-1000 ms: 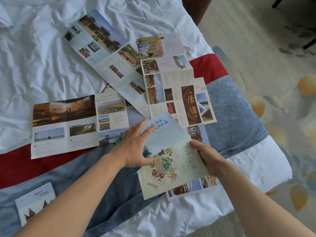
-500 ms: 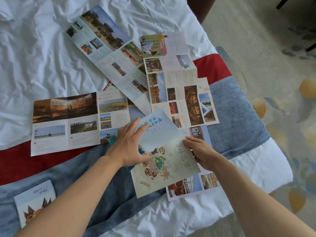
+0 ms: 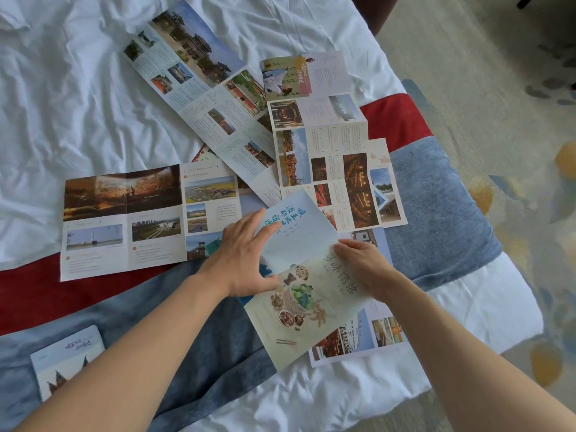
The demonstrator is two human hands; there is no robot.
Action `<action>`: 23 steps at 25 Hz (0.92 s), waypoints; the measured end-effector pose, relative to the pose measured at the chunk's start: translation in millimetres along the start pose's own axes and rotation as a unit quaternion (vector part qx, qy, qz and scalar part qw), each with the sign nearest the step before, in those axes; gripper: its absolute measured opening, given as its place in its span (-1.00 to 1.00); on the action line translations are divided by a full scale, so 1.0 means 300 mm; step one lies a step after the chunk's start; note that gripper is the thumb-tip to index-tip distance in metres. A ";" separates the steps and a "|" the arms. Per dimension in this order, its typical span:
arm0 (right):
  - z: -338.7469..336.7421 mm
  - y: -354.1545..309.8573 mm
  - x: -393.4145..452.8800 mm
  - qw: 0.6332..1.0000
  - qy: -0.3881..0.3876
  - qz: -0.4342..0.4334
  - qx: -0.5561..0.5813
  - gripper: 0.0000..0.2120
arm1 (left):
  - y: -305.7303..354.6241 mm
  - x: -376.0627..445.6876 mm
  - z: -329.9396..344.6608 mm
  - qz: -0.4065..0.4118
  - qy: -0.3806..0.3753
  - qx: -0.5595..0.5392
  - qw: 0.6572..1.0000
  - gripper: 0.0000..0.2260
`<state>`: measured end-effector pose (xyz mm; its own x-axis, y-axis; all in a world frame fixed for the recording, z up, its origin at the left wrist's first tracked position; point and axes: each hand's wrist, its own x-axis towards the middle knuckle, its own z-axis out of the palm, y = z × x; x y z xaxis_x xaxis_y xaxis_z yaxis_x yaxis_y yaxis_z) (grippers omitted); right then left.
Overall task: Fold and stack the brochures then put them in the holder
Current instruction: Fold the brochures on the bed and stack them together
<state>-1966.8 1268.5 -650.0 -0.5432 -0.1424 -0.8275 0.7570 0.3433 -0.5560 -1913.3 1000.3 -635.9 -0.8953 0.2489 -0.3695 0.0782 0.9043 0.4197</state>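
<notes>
- Head view: I see both of the person's bare arms reaching over a bed, working a half-folded brochure (image 3: 311, 294) that lies across the blue-and-red bed runner (image 3: 436, 213) and the white sheet (image 3: 62, 104).
- The left hand (image 3: 241, 260) lies flat on the brochure's left edge, fingers straight and slightly spread over the pale blue panel with blue lettering, thumb stretched toward the basket picture on the cream cover.
- The right hand (image 3: 361, 263) rests at the crease between the blue panel and the cream cover; its fingers bend down onto the paper, though I cannot tell whether they pinch it or only press.
- Under the brochure's lower right corner lies another open leaflet (image 3: 358, 341).
- A wide open brochure (image 3: 124, 222) lies flat to the left, partly on the red band.
- A long open brochure (image 3: 199, 88) runs diagonally across the sheet above it.
- A tall open brochure (image 3: 327, 157) lies above the hands, a small folded leaflet (image 3: 296, 76) at its top end.
- One already folded brochure (image 3: 67, 360) rests on the runner at lower left, well apart from the hands.
- Patterned carpet (image 3: 498, 151) shows at right.
</notes>
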 end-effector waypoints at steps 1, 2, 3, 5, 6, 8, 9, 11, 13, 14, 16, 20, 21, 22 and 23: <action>0.002 0.004 0.003 1.000 0.013 -0.002 -0.001 -0.79 | 0.008 -0.001 0.007 0.002 -0.007 0.002 1.000 -0.07; 0.003 0.007 0.003 1.000 0.026 -0.006 0.004 -0.80 | 0.015 -0.002 0.014 0.001 -0.011 0.003 1.000 -0.07; 0.001 0.012 0.003 0.999 0.034 -0.008 0.016 -0.82 | 0.021 -0.003 0.021 -0.001 -0.015 0.003 1.000 -0.07; -0.012 0.023 0.002 0.999 0.031 -0.002 0.044 -0.83 | 0.028 -0.005 0.032 -0.001 -0.028 0.006 1.000 -0.06; -0.018 0.026 0.001 0.998 0.020 0.012 0.056 -0.80 | 0.028 -0.006 0.038 -0.001 -0.035 0.007 0.999 -0.06; -0.034 0.031 0.003 0.996 -0.019 0.060 0.065 -0.70 | 0.026 -0.008 0.052 -0.011 -0.051 0.003 0.999 -0.05; -0.044 0.025 0.003 0.993 -0.048 0.089 0.060 -0.68 | 0.023 -0.011 0.059 -0.022 -0.060 -0.004 0.998 -0.05; -0.078 0.003 0.002 0.984 -0.111 0.134 0.037 -0.71 | 0.012 -0.018 0.073 -0.049 -0.073 -0.024 0.996 -0.03; -0.109 -0.016 -0.001 0.976 -0.149 0.148 0.057 -0.69 | 0.001 -0.026 0.081 -0.082 -0.070 -0.055 0.993 -0.01; -0.119 -0.017 -0.006 0.974 -0.152 0.137 0.095 -0.64 | -0.003 -0.028 0.083 -0.099 -0.067 -0.072 0.990 -0.01; -0.126 -0.001 -0.012 0.970 -0.124 0.088 0.188 -0.62 | -0.002 -0.025 0.087 -0.113 -0.049 -0.101 0.987 -0.03; -0.061 0.031 -0.011 0.952 -0.021 0.071 0.296 -0.74 | 0.013 -0.013 0.086 -0.074 -0.026 -0.081 0.994 -0.10; -0.040 0.036 -0.002 0.935 0.023 0.079 0.345 -0.74 | 0.017 -0.013 0.089 -0.074 -0.021 -0.078 0.994 -0.11; -0.018 0.038 0.006 0.905 0.069 0.086 0.411 -0.67 | 0.023 -0.014 0.092 -0.081 -0.014 -0.083 0.993 -0.11; 0.005 0.034 0.007 0.869 0.108 0.087 0.475 -0.59 | 0.030 -0.014 0.096 -0.093 -0.004 -0.095 0.991 -0.11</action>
<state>-1959.5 1270.2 -657.7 -0.3683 0.0478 -0.9285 0.7376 -0.5929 -0.3231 -1896.0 1017.3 -654.5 -0.8830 0.0871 -0.4612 -0.1729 0.8532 0.4921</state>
